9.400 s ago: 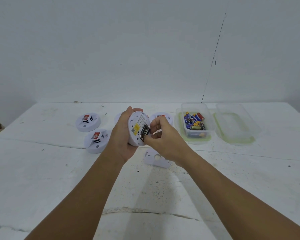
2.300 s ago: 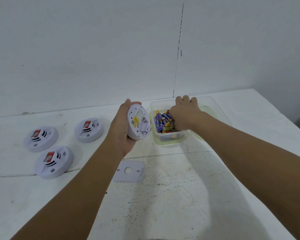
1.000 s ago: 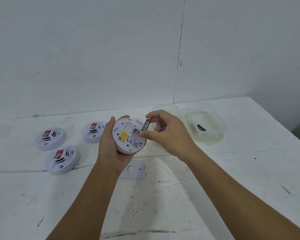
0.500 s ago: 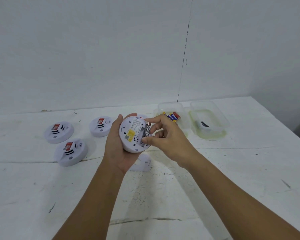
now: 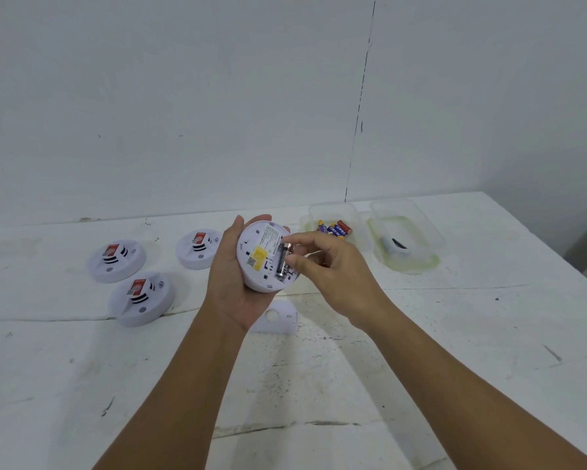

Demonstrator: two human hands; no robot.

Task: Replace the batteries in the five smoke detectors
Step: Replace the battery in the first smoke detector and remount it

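My left hand (image 5: 229, 286) grips a white round smoke detector (image 5: 256, 266) with its back turned up toward me, a yellow sticker on it. A dark battery (image 5: 282, 262) lies in its open compartment. My right hand (image 5: 334, 269) pinches that battery with thumb and forefinger, the other fingers curled. The detector's white cover plate (image 5: 278, 321) lies on the table under my hands. Three more smoke detectors (image 5: 117, 261) (image 5: 142, 298) (image 5: 197, 250) sit face up at the left.
A clear tub (image 5: 332, 212) with several batteries (image 5: 336, 228) stands behind my right hand. Beside it on the right lies a second clear container (image 5: 417, 232) holding one dark battery (image 5: 398, 244). The white table (image 5: 455, 334) ends at its right edge; a white wall rises behind.
My right hand took a battery from the tub, brought it to the detector and has lowered it into the compartment. The detector's back has tilted more toward me.
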